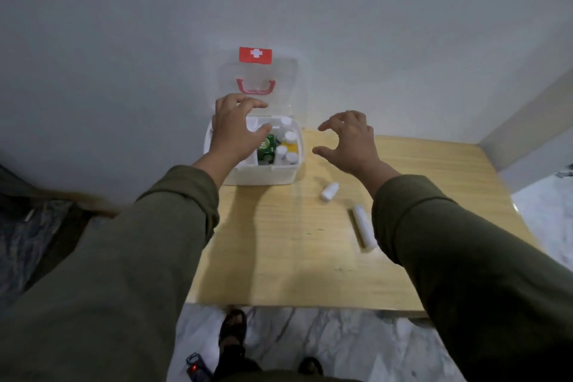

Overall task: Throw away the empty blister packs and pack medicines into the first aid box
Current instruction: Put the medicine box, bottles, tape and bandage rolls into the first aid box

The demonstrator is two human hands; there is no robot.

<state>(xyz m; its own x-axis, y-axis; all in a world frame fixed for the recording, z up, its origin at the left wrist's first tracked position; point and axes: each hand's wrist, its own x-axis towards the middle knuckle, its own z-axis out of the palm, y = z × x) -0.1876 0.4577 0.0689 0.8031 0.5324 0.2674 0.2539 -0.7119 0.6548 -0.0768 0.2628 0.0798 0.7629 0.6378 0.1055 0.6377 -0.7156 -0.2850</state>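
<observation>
Small white bottle [329, 191]: lying on table [279, 257], just below empty, spread right hand [347, 143]; left hand [235, 130] farther, also empty.

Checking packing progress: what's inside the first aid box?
Inside the first aid box: white-capped bottles and a green pack. The left hand covers the left compartment.

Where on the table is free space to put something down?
The near half of the table, from the front edge up to the first aid box, is bare. It is crowded right of centre, around the small bottle and the white tube.
</observation>
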